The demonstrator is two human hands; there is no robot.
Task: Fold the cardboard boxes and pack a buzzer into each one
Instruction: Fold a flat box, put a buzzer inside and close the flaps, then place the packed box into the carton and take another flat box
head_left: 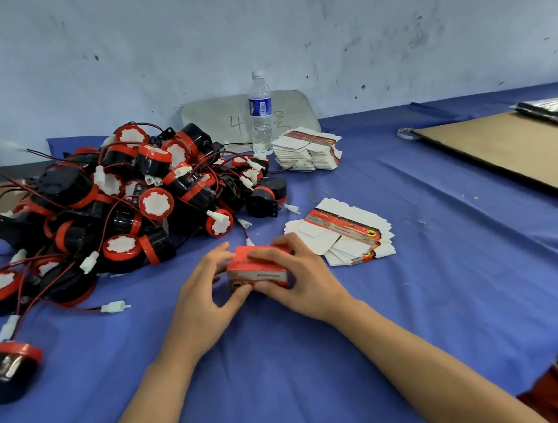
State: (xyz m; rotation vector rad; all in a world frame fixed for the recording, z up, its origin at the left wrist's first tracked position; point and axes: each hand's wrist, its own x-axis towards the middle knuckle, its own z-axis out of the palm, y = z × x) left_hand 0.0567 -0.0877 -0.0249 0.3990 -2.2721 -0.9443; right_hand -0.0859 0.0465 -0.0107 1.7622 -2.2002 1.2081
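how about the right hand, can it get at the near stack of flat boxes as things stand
Probably yes, once it lets go: the right hand grips the red box with the left hand. The near stack of flat boxes lies just beside it on the blue cloth, nothing between.

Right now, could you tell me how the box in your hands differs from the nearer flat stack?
The folded box is a block; the nearer stack of flat boxes lies unfolded, fanned out. The left hand and right hand grip the folded box; nothing touches the stack. The box shows mostly red, the stack mostly white. Both are red-printed card.
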